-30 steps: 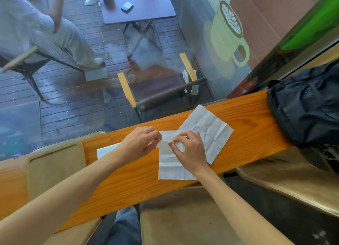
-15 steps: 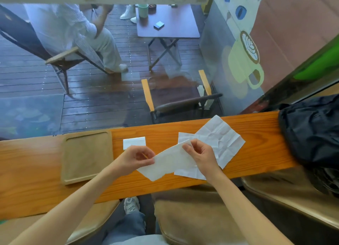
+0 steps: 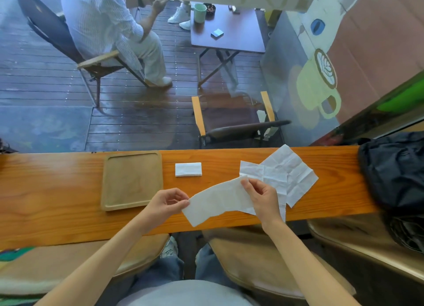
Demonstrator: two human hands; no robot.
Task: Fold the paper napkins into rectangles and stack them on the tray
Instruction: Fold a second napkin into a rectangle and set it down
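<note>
Midair, a half-folded napkin [image 3: 218, 199] hangs right of the empty tray [image 3: 132, 179].
Left hand [image 3: 166, 203] and right hand [image 3: 261, 196] pinch its ends; slack paper could crease crookedly.

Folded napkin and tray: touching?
Apart. The head view shows bare wooden counter between the folded napkin and the tray rim.

Counter [image 3: 57, 204]: orange wood, before me. Black bag [image 3: 394, 170]: on its right end. Beyond my window: empty folding chair [image 3: 231, 122]; small table [image 3: 229, 28] bearing green cup [image 3: 199, 12] and blue box [image 3: 217, 33]; seated person [image 3: 110, 32] in white; mug mural [image 3: 317, 87].
</note>
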